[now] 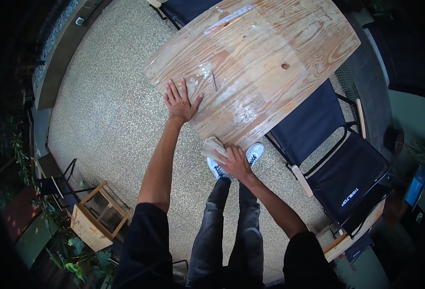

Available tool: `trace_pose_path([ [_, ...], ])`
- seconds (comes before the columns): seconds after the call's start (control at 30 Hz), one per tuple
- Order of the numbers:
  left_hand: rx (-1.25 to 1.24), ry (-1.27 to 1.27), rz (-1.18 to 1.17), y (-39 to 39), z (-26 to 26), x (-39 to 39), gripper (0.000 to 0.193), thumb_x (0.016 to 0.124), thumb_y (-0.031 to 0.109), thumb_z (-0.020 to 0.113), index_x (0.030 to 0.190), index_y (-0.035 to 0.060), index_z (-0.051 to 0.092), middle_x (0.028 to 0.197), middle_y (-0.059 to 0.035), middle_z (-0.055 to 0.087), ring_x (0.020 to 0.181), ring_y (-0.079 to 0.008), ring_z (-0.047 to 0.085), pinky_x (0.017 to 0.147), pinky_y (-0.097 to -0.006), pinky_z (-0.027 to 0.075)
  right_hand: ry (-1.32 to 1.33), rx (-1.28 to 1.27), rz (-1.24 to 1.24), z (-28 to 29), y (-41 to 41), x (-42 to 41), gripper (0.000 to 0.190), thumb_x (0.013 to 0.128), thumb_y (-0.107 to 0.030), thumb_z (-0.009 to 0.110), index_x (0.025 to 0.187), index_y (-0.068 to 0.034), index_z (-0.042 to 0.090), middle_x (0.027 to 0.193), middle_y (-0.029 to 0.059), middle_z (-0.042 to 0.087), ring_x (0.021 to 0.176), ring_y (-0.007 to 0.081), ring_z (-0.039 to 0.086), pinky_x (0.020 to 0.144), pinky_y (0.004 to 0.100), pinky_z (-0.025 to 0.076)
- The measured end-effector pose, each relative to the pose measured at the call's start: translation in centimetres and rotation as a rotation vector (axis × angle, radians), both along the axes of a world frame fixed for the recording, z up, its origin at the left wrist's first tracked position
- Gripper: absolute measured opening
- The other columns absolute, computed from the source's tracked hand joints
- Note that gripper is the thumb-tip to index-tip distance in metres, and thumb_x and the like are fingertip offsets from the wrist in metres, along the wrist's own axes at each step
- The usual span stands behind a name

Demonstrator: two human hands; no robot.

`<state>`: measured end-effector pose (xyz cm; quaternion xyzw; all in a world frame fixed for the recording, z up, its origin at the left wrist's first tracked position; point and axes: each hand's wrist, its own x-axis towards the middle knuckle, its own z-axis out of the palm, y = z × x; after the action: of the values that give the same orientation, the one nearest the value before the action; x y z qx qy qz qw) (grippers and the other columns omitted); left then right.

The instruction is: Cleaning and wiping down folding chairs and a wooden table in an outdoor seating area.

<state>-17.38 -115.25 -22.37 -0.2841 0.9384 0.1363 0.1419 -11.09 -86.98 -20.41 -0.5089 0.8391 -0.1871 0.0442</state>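
Observation:
A wooden table (pixel 270 43) with worn, pale-stained boards and a dark knot stands before me. My left hand (pixel 181 106) rests palm down at its left edge, fingers spread and nothing held. At the table's near end, my right hand (pixel 237 162) grips a folded off-white cloth (pixel 212 146). The cloth lies against the near edge; whether it presses on the top or on the side I cannot tell. A thin dark strip (pixel 214 80) crosses the boards beside whitish patches, right of my left hand.
A black folding chair (pixel 346 173) with wooden armrests stands close on the right; another dark chair (pixel 189 9) is at the far side. A small wooden stool (pixel 93 225) and leafy plants (pixel 75 260) are lower left. My white shoes (pixel 255 151) stand on the speckled floor (pixel 89 108).

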Motion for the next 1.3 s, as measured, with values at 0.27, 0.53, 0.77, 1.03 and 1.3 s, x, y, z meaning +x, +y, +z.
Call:
trace_pose_path([
  [0.27, 0.001, -0.084, 0.013, -1.0, 1.0, -0.2, 0.102, 0.087, 0.08, 0.033, 0.158, 0.0151, -0.004, 0.159, -0.0291, -0.014, 0.148, -0.0456, -0.012, 0.116, -0.0586, 0.001, 0.102, 0.18, -0.354, 1.9, 4.9, -17.7, 0.057, 0.088, -0.024, 0.063, 0.143, -0.03, 0.05, 0.084, 0.0134, 0.049, 0.08, 0.0316, 0.053, 0.07, 0.0425, 0.044],
  [0.53, 0.02, -0.039, 0.005, -0.7, 0.2, 0.1, 0.104, 0.086, 0.08, 0.035, 0.158, 0.0156, -0.004, 0.159, -0.0301, -0.012, 0.148, -0.0461, -0.01, 0.116, -0.0583, 0.0, -0.051, 0.081, -0.565, -0.6, -0.7, -7.9, 0.061, 0.088, -0.037, 0.066, 0.145, -0.024, 0.047, 0.095, 0.0188, 0.051, 0.085, 0.0362, 0.053, 0.073, 0.0475, 0.043],
  [0.77, 0.043, 0.056, 0.0, -1.0, -0.3, 0.7, 0.099, 0.088, 0.077, 0.035, 0.158, 0.0177, -0.001, 0.159, -0.0306, -0.011, 0.148, -0.0455, -0.011, 0.115, -0.0588, 0.001, -0.034, 0.182, 0.158, 0.3, 1.5, 1.1, 0.066, 0.082, -0.036, 0.069, 0.144, -0.029, 0.048, 0.093, 0.0079, 0.051, 0.088, 0.0264, 0.052, 0.08, 0.0388, 0.044],
  [1.03, 0.758, 0.733, 0.574, -1.8, 2.4, 6.3, 0.04, 0.104, 0.033, 0.044, 0.129, 0.0048, 0.058, 0.122, -0.0166, 0.062, 0.11, -0.0216, 0.058, 0.089, -0.0362, 0.047, 0.008, 0.291, 0.331, 1.9, 1.2, -4.2, 0.075, 0.08, -0.033, 0.072, 0.148, -0.039, 0.039, 0.092, 0.005, 0.049, 0.087, 0.0227, 0.049, 0.077, 0.0362, 0.04],
  [1.3, 0.929, 0.789, 1.307, 3.0, -3.8, 17.8, 0.035, 0.104, 0.035, 0.042, 0.109, 0.0072, 0.063, 0.09, -0.0019, 0.063, 0.072, -0.0093, 0.055, 0.061, -0.0247, 0.043, 0.04, -0.008, 0.237, -0.1, -16.8, -11.4, 0.059, 0.087, -0.034, 0.067, 0.142, -0.037, 0.047, 0.102, 0.0086, 0.052, 0.097, 0.026, 0.05, 0.084, 0.0382, 0.041],
])
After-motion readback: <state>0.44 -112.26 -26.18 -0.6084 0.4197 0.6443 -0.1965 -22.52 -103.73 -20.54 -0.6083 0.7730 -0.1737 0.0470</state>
